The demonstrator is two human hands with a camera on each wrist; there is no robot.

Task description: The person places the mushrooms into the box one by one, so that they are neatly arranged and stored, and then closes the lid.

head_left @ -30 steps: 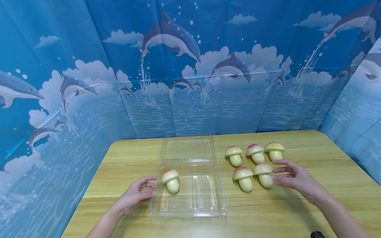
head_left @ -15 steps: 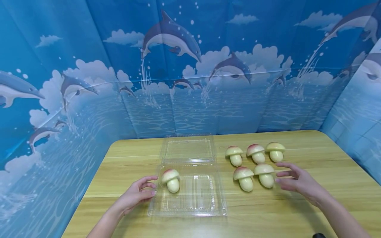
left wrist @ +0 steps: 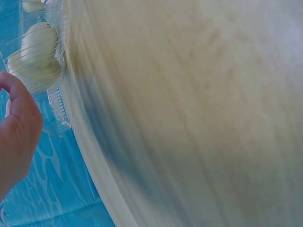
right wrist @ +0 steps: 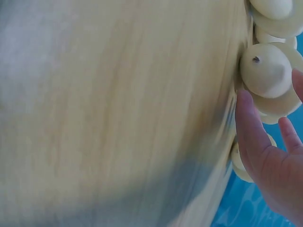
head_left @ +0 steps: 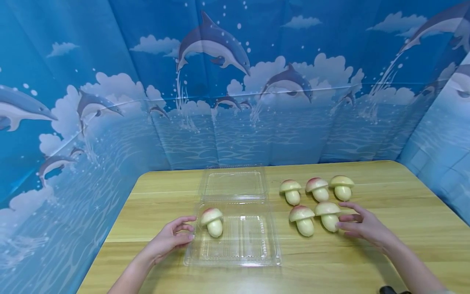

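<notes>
A clear plastic clamshell box (head_left: 238, 245) lies unfolded on the table, its lid (head_left: 235, 183) toward the back. One mushroom-shaped piece (head_left: 214, 223), pale with a reddish cap, lies in the left part of the base. My left hand (head_left: 170, 237) is at the box's left edge, fingers loosely bent with a gap to the thumb. On the right, my right hand (head_left: 363, 224) has its spread fingertips right at the stem of a pale mushroom (head_left: 328, 217). In the right wrist view the thumb (right wrist: 248, 113) comes up beside that mushroom's round stem (right wrist: 267, 71).
Beside that pale mushroom lies another one with a red cap (head_left: 302, 221). A back row holds three more, the rightmost a yellowish mushroom (head_left: 342, 188). A black object (head_left: 388, 290) shows at the front edge. A blue dolphin curtain (head_left: 235, 122) hangs behind the wooden table (head_left: 315, 265).
My right hand drew slightly away to the right, then came back to the pale mushroom's stem. The left hand stays at the box edge, and the mushrooms keep their places.
</notes>
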